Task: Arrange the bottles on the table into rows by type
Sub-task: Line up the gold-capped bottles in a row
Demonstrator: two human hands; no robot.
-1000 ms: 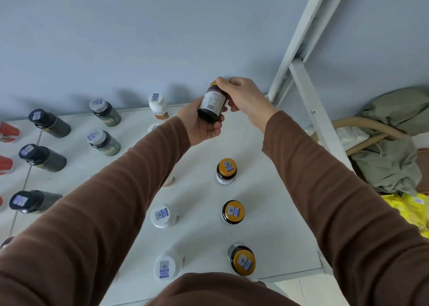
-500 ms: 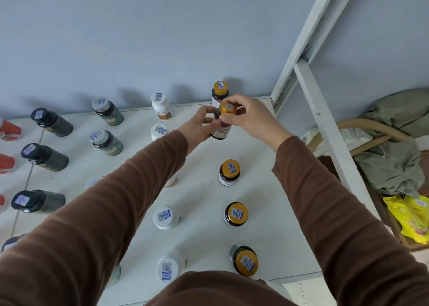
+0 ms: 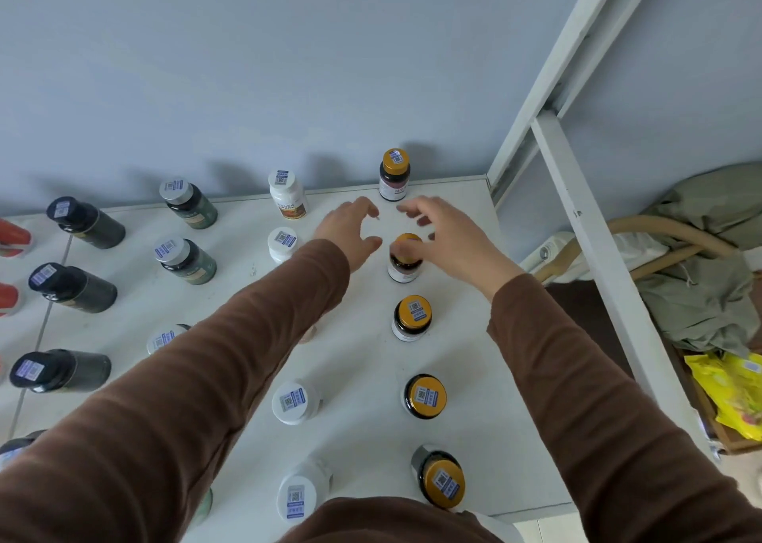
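A row of dark bottles with orange caps runs down the right side of the white table point(image 3: 474, 361). The second one from the back point(image 3: 404, 262) stands upright between my hands. My left hand point(image 3: 350, 229) hovers just left of it, fingers spread and holding nothing. My right hand point(image 3: 449, 237) hovers over its right side with fingers loosely spread, partly hiding the cap. The rearmost orange-capped bottle point(image 3: 394, 175) stands by the wall. White bottles point(image 3: 288, 194) form a row to the left; my left sleeve hides part of it.
Green bottles with white caps point(image 3: 187, 202) and black-capped dark bottles point(image 3: 84, 223) stand in rows further left. Red items point(image 3: 12, 237) sit at the left edge. A white metal frame point(image 3: 577, 196) borders the table's right side, with cloth point(image 3: 701, 295) and a yellow bag point(image 3: 738, 394) beyond.
Both hands lowered the orange-capped bottle onto the table behind the row's third bottle and let go of it. The fingers have now spread apart beside it.
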